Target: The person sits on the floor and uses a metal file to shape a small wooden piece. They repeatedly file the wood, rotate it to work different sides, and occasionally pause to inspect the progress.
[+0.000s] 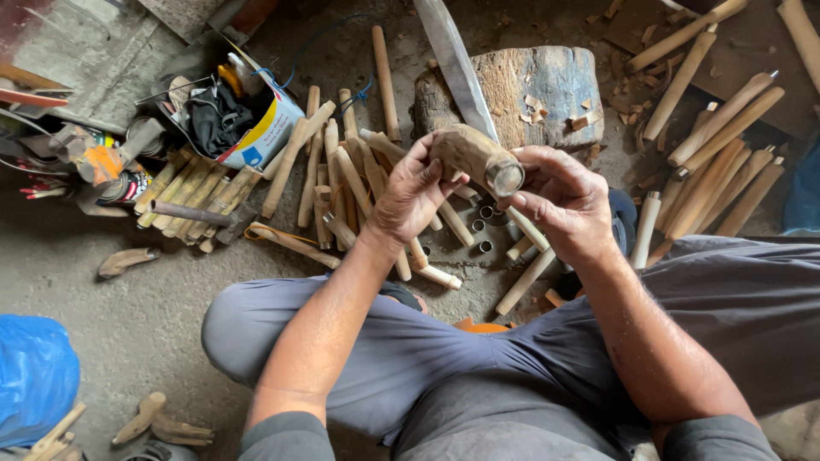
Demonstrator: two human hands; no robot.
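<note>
A person sits cross-legged on the concrete floor (128, 316), grey trousers filling the lower half of the frame. At the centre, both hands hold up a carved wooden handle (465, 152) that carries a metal ring (505, 177) on its near end. The left hand (410, 198) is closed around the body of the handle from the left, fingers wrapped over it and thumb lying on top. The right hand (559, 198) is partly closed, its thumb and fingertips pinching at the ringed end of the handle.

Just behind the hands, in the upper middle of the frame, stands a worn wooden block (547, 90) with chips on its top, and a long metal blade (453, 64) leans across its left edge. Below the hands, a few small metal rings (483, 226) lie on the floor among loose wooden handles (342, 183) heaped at centre left. More handles, some tipped with metal, are stacked at the upper right (726, 162). At the upper left sits an open cardboard box (260, 132) holding black cloth and odds and ends, with a hammer (201, 213) lying just below it. A blue plastic bag (34, 376) shows at the lower left.
</note>
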